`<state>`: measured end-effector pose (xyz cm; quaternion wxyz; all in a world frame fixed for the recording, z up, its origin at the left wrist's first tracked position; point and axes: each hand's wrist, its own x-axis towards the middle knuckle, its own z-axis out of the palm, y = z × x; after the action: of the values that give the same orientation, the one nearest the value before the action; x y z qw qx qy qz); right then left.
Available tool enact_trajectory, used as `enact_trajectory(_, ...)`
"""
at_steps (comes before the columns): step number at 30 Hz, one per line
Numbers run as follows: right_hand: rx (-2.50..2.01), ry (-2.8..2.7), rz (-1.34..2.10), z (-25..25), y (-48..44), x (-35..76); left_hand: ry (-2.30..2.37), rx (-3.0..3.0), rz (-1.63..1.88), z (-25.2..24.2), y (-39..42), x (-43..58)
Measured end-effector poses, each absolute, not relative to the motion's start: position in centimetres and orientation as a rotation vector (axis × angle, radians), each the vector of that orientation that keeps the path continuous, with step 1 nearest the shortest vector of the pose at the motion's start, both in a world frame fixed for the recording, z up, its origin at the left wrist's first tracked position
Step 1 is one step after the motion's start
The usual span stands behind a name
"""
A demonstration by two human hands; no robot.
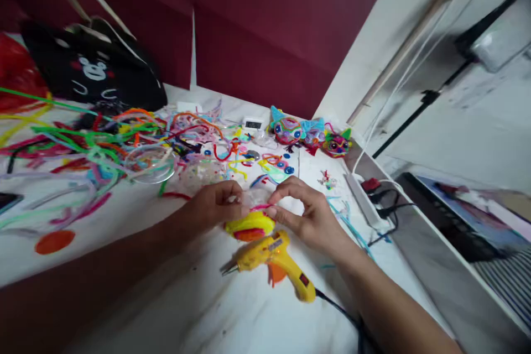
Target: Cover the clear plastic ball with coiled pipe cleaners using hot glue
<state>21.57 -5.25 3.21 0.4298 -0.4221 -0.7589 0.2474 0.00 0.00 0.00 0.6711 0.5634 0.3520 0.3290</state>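
Near the middle of the table my left hand (218, 202) and my right hand (305, 210) face each other, fingers pinched. Between their fingertips runs a pink pipe cleaner (261, 207), set against a rounded clear plastic piece (254, 197). Just below is the yellow part (249, 223) of the same craft piece, with a red-orange patch on its underside. My fingers hide some of where these parts join. Close beneath both hands a yellow hot glue gun (274, 260) lies on its side, nozzle to the left and black cord trailing to the lower right.
A tangle of coloured pipe cleaners (95, 149) and a clear plastic dish (150, 165) cover the left side. Several decorated animal heads (288, 130) stand at the back. A black bag (95, 69) leans on the wall; a power strip (369, 202) sits right.
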Motion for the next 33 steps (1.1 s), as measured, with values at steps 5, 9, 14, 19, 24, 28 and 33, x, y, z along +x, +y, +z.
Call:
enact_trajectory(5,-1.14,-1.89,0.648,3.1,-5.7,21.1,0.84,1.294,0.759,-0.4,0.1,0.3)
enact_trajectory(9,-1.167,-1.899,0.681,3.2,-5.7,21.1,0.838,1.256,0.779,-0.2,-0.1,0.4)
enact_trajectory(14,-1.169,-1.9,0.687,2.9,-5.7,21.1,0.836,1.236,0.779,-0.5,-0.1,0.3)
enact_trajectory(19,-1.177,-1.883,0.647,2.8,-5.6,21.0,0.841,1.211,0.8,-0.8,0.0,0.4)
enact_trajectory(24,-1.128,-1.852,0.542,3.6,-5.9,21.4,0.871,1.185,0.894,-0.8,0.4,0.5)
enact_trajectory(28,-1.149,-1.875,0.504,4.5,-7.1,22.1,0.887,1.169,0.961,-1.0,0.9,0.5)
enact_trajectory(33,-1.394,-2.129,0.632,4.5,-10.4,22.9,0.883,1.147,0.977,-0.5,0.9,0.5)
